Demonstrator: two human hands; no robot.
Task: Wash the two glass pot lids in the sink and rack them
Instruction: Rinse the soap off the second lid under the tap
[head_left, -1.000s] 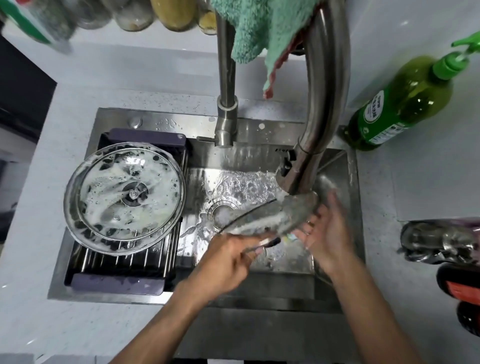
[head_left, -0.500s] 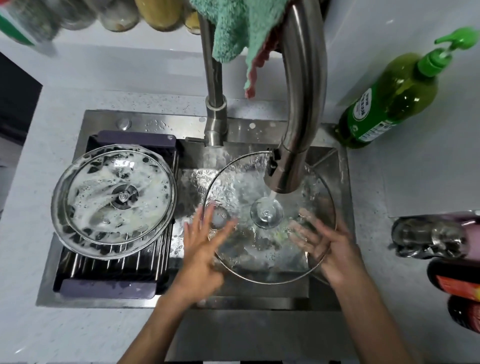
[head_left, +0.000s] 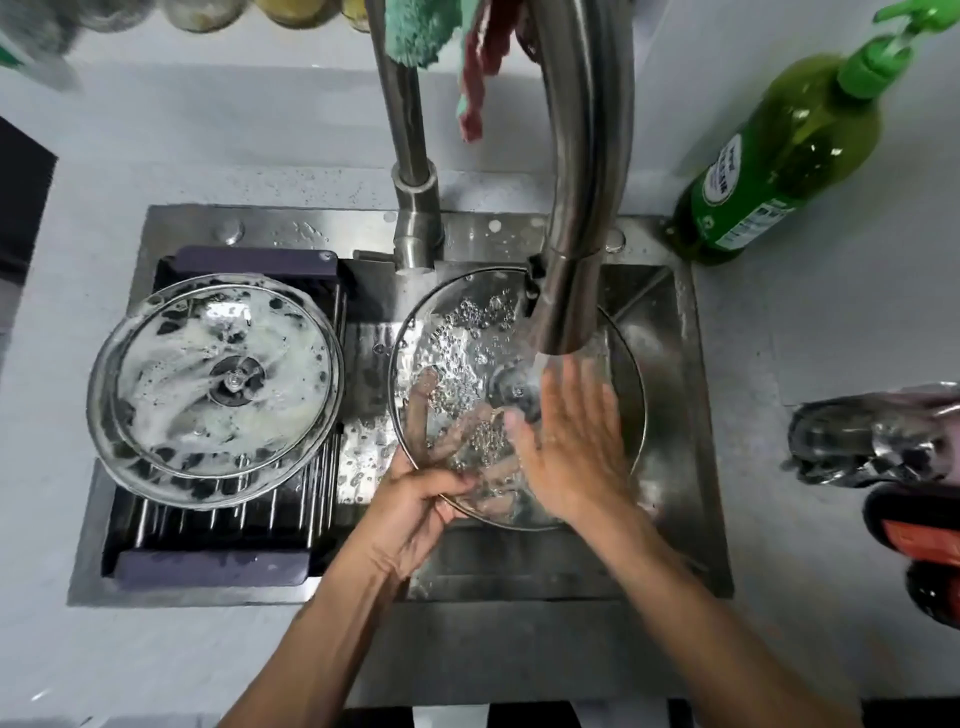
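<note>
- Lid, clear glass with a thin metal rim, sits tilted under the tap at centre frame, water beading across it.
- Left hand pinches its lower-left rim, thumb on top and fingers showing through the glass.
- Right hand lies flat on the glass, fingers spread, beside the knob.
- Risk: wet glass held by one rim pinch could slip and crack against the steel sink, especially if the rubbing hand pushes hard.
- Second lid, centre left, lies foam-streaked on the ribbed rack; I judge it unrinsed, and suds could let it slide.
</note>
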